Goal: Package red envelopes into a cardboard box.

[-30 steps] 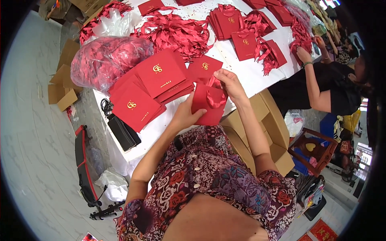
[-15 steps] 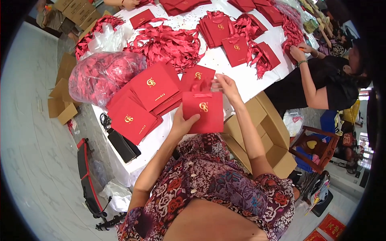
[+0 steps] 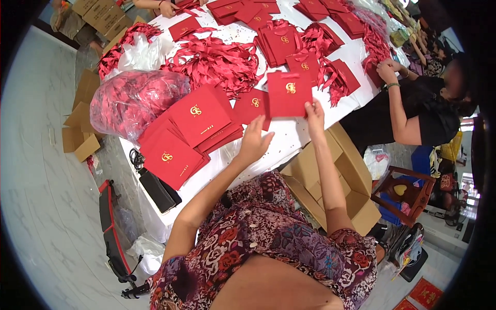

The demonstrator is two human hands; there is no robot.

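Observation:
A red paper gift bag (image 3: 289, 98) with a gold emblem is held out over the table, its lower right corner pinched by my right hand (image 3: 315, 116). Fingers apart and holding nothing, my left hand (image 3: 254, 142) hovers over the white table near another red bag (image 3: 252, 107) that lies flat. To its left, a fanned stack of red bags (image 3: 201, 116) covers the near table, with further bags (image 3: 173, 160) at the stack's front. Beyond these lies a loose heap of red ribbons (image 3: 214, 62).
A clear plastic sack of red ribbon (image 3: 137, 101) sits at the table's left edge. Near the front corner lies a black case (image 3: 157, 191). An open cardboard box (image 3: 330, 170) stands beneath my right forearm. At the right, a person (image 3: 408, 103) in black handles red ribbon; another's hand (image 3: 168, 9) shows at the far edge.
The bag has moved from my left hand to my right and has gone forward and right. My left hand has let go and opened.

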